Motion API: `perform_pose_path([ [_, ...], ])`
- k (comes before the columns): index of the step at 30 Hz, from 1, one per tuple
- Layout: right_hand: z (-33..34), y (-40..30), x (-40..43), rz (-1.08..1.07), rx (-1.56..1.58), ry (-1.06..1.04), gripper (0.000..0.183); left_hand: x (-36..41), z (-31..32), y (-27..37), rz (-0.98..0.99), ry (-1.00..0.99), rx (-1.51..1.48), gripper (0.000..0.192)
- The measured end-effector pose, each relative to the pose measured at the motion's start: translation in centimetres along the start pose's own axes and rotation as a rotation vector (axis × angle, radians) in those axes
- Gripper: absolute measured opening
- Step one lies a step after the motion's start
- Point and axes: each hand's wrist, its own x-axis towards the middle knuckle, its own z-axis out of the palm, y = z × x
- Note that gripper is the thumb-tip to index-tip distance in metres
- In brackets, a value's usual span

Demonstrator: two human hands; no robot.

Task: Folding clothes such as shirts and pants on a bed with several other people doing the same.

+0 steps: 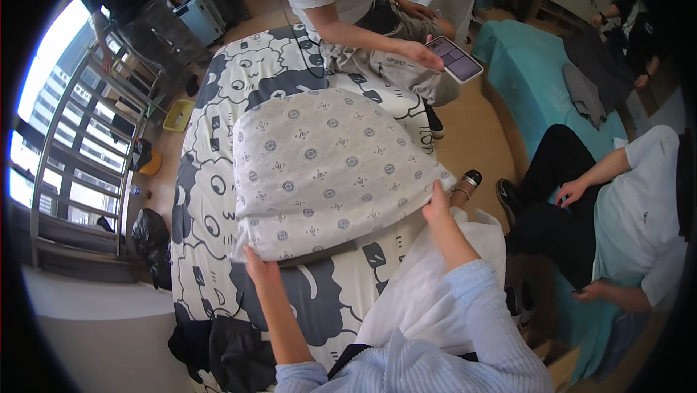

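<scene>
A pillow-like bundle in a white cloth cover with a grey medallion print (332,170) lies before me on the bed. My left hand (262,269) grips its near left corner. With my right hand (437,205) I pinch the near right corner. The cover's near edge is slightly raised between my hands, and a dark flat thing (321,254), too hidden to identify, shows beneath it. Under all this spreads a bed sheet (207,219) with a black-and-white cartoon sheep print.
Beyond the bundle a seated person holds a smartphone (454,59). At right, another person sits by a turquoise-covered bed (523,61) with grey clothing (582,93) on it. Dark garments (239,355) lie at near left. A metal rail (81,159), a black bag (151,235) and a yellow basin (177,115) stand left.
</scene>
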Motion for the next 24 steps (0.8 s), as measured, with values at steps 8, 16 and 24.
perform_pose_path([
  [8,13.9,-10.7,-7.0,-0.312,-0.318,-0.111,0.033,-1.8,11.7,11.7,0.367,-0.128,0.400,0.035],
  [16,20.9,-23.5,-15.7,-0.424,-0.207,-0.323,0.034,-4.5,22.7,20.3,0.225,-0.318,0.256,0.030],
  [24,20.5,-28.6,-20.4,-0.539,-0.206,-0.249,0.040,-4.1,28.8,17.7,0.008,-0.345,0.234,0.029],
])
